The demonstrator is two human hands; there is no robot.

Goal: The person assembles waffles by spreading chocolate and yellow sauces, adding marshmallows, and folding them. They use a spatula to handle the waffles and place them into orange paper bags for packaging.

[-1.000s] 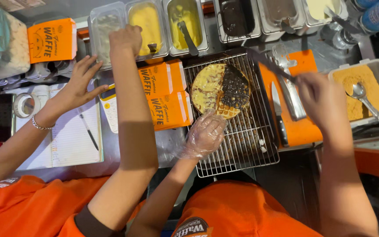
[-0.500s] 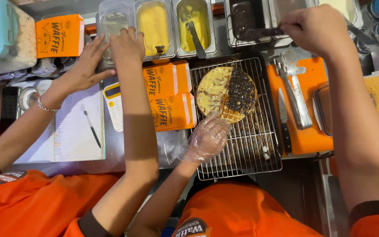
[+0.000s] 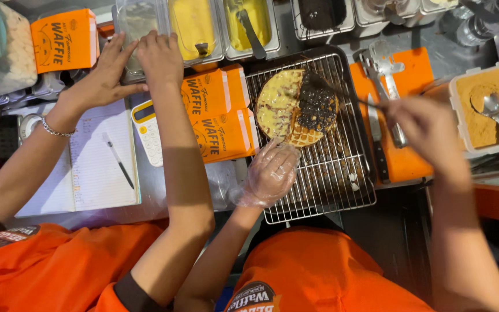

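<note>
Where the waffle is lying: the waffle [image 3: 295, 107] is sitting at the far end of the wire rack [image 3: 330, 185], probably so crumbs and drips are falling through the bars; dark spread is covering its right half.
Right hand: the right hand [image 3: 428, 130] is hovering off the rack's right edge, clenched around a thin spreader [image 3: 342, 92] whose tip is reaching onto the dark half.
Left hand: the left hand [image 3: 270, 173], wearing a clear glove, is resting on the rack just at the waffle's near edge, fingers loosely curled and gripping nothing, seemingly steadying it; I cannot tell whether it is touching.
Right of the rack: an orange board [image 3: 417, 75] is carrying metal tools, and beyond it a crumb tub [image 3: 483, 107] is standing within reach.
Left of the rack: orange boxes [image 3: 220, 121] are lying flat, and a co-worker's hands [image 3: 160, 58] are pressing on a clear tub [image 3: 137, 23].
</note>
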